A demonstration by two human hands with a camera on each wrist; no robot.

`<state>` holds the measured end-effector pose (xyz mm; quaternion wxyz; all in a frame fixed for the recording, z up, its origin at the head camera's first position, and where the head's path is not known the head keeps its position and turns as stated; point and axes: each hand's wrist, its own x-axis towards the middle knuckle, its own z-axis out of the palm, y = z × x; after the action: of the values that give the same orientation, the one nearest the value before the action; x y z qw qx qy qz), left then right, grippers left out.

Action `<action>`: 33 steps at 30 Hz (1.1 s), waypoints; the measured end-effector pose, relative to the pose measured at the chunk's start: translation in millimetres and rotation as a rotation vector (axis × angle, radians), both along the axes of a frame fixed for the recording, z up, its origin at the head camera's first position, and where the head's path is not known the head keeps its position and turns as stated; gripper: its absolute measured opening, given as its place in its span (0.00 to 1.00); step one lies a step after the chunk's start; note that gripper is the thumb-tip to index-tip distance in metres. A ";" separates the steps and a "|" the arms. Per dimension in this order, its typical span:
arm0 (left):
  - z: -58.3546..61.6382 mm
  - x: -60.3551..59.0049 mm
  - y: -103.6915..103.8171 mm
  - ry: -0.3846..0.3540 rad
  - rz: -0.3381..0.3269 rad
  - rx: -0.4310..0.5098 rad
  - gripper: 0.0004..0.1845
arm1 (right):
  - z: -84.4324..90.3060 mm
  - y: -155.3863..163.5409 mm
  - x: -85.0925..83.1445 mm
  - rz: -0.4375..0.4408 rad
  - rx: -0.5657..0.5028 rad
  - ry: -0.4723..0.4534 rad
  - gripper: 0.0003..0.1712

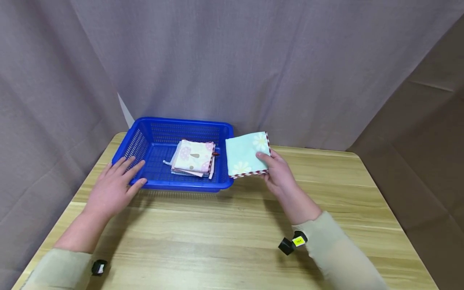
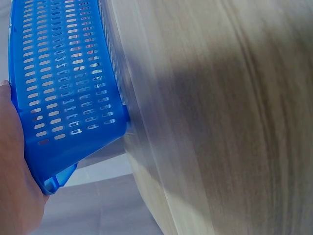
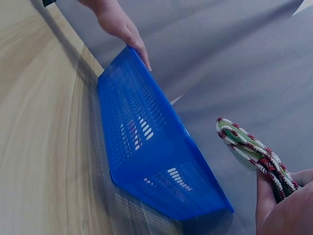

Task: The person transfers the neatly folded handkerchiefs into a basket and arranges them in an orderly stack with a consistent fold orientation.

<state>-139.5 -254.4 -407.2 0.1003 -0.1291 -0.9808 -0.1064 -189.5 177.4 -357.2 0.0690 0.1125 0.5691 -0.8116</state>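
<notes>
My right hand (image 1: 279, 171) pinches a folded mint-green cloth (image 1: 244, 155) with white daisies and a red-and-white edging, thumb on top. The cloth is held just past the right rim of a blue plastic basket (image 1: 192, 187). In the right wrist view its stacked folded edges (image 3: 254, 154) show between thumb and fingers. My left hand (image 1: 114, 189) rests on the basket's front left corner, fingers spread over the rim. Inside the basket lies a small stack of folded cloths (image 1: 193, 157), the top one white with pink patterns.
The basket stands at the back left of a wooden table (image 1: 217, 237). Behind it hangs a grey curtain (image 1: 217, 60). A brown panel (image 1: 417, 133) stands along the right side. A black wrist device (image 1: 286, 245) is at the right sleeve.
</notes>
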 end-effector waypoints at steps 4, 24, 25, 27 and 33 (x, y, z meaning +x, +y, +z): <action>0.6 0.0 0.2 -0.001 0.000 -0.002 0.34 | 0.4 -8.7 -2.2 0.029 -0.014 0.002 0.26; 0.9 0.1 0.0 0.005 -0.001 0.001 0.33 | 2.1 -49.7 -10.4 0.087 -0.056 0.007 0.27; 0.8 0.0 -0.3 0.005 -0.002 0.001 0.34 | 2.3 -51.9 -11.0 0.092 -0.054 0.011 0.27; 0.6 0.1 -0.3 0.007 -0.004 0.000 0.34 | 2.3 -57.0 -12.2 0.099 -0.051 0.014 0.26; 1.3 0.7 0.5 0.015 -0.009 0.001 0.33 | 2.7 -74.0 -15.4 0.121 -0.064 -0.006 0.25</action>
<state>-138.8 -253.9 -405.9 0.1071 -0.1344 -0.9794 -0.1061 -204.9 103.4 -354.4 0.1231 0.0783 0.5484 -0.8234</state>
